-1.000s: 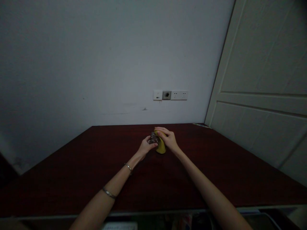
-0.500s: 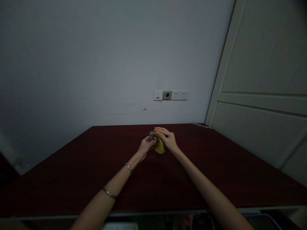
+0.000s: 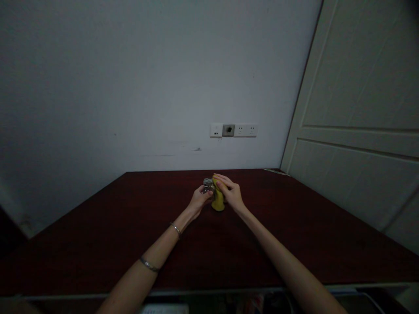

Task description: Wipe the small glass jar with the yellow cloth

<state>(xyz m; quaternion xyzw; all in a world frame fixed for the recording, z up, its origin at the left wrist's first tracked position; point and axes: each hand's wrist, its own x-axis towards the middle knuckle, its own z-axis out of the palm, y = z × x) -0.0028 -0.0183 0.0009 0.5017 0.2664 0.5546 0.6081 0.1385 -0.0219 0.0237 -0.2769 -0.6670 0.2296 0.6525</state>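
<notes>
Around a small clear glass object (image 3: pixel 208 185), perhaps a jar or bottle, my left hand (image 3: pixel 198 200) is closed, its thumb lying along the near side. A yellow cloth (image 3: pixel 218 201) is gripped in my right hand (image 3: pixel 231 192) and pressed against the right side of the glass. The lower end of the cloth hangs down close to the tabletop. Both hands are above the middle of a dark red table (image 3: pixel 131 226). The glass object's lower part is hidden by my left fingers.
A pale wall rises behind the table, with a row of sockets (image 3: pixel 233 130) on it. On the right stands a white panelled door (image 3: pixel 356 131). A thin strip (image 3: pixel 276 172) lies at the back right corner. Below the front edge, a white object (image 3: pixel 165 308) and other dim items show.
My right hand has shifted slightly to the right with the yellow cloth, uncovering a little more of the glass top. The left hand stays nearly in place.
</notes>
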